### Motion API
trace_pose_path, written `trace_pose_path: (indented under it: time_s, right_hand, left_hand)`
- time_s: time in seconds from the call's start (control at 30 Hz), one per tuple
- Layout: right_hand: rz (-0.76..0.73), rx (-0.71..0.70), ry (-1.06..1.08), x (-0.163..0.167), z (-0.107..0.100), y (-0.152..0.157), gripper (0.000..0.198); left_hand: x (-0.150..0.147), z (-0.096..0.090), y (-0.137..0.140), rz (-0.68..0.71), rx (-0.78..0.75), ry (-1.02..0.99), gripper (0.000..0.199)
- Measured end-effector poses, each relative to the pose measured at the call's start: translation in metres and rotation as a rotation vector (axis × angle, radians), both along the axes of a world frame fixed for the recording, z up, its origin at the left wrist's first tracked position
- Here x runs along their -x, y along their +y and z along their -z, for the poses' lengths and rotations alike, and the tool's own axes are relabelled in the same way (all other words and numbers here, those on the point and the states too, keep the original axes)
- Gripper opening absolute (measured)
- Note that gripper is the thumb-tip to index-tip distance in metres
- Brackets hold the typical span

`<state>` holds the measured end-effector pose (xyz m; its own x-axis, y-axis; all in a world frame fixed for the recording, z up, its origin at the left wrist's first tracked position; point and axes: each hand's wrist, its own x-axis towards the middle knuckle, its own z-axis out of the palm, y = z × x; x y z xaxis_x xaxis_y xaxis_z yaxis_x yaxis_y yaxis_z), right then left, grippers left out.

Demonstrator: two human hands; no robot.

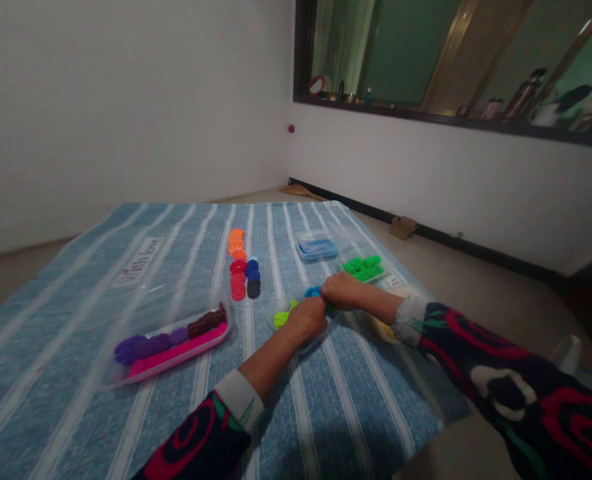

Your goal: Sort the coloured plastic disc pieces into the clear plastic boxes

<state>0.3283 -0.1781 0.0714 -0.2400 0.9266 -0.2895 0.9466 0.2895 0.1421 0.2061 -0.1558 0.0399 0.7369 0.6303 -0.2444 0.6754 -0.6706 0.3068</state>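
Note:
My left hand (309, 317) is closed over a clear plastic box (317, 341), with yellow-green pieces (281, 319) showing just left of it. Close beside it, my right hand (342, 291) is closed too, its fingertips near a bright blue piece (313, 292). The fingers of both hands hide whatever they may grip. Behind the right hand lies a clear tray with green knobbly pieces (363, 268). A yellowish round item (385, 331) is partly covered by my right wrist.
A clear box with purple (143, 348), brown (206, 323) and pink (176, 349) pieces lies at left on the striped cloth (171, 433). Mid-cloth are rows of orange (237, 243), red (238, 283) and dark blue (253, 272) pieces. A blue-filled box (317, 249) stands farther back.

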Motion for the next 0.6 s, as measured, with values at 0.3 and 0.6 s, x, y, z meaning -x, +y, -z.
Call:
trace_pose_path:
  time_s: [0.3, 0.6]
  right_hand:
    - [0.059, -0.016, 0.201, -0.03, -0.024, 0.001, 0.018]
    - [0.719, -0.312, 0.359, -0.128, -0.046, -0.003, 0.015]
  left_hand:
    - [0.002, 0.0, 0.001, 0.036, 0.003, -0.002, 0.028]
    - [0.003, -0.001, 0.006, 0.105, -0.036, 0.004, 0.026]
